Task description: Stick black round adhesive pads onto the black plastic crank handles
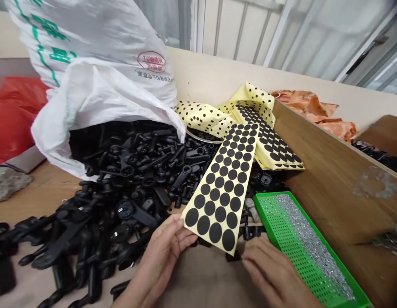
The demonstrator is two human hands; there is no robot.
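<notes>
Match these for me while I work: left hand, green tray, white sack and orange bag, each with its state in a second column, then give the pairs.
Things
1. Left hand
2. Green perforated tray
3. White woven sack
4. Orange bag

States
A. Lies crumpled beyond the wooden board
B. Open mouth over a heap of black plastic parts
C. Grips a yellow sheet of black round stickers
D. Holds small silver metal pieces

Pairs: 1-C, 2-D, 3-B, 4-A

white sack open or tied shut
Open: the white woven sack has its mouth gaping, and black plastic parts spill from it onto the wooden table.
</notes>
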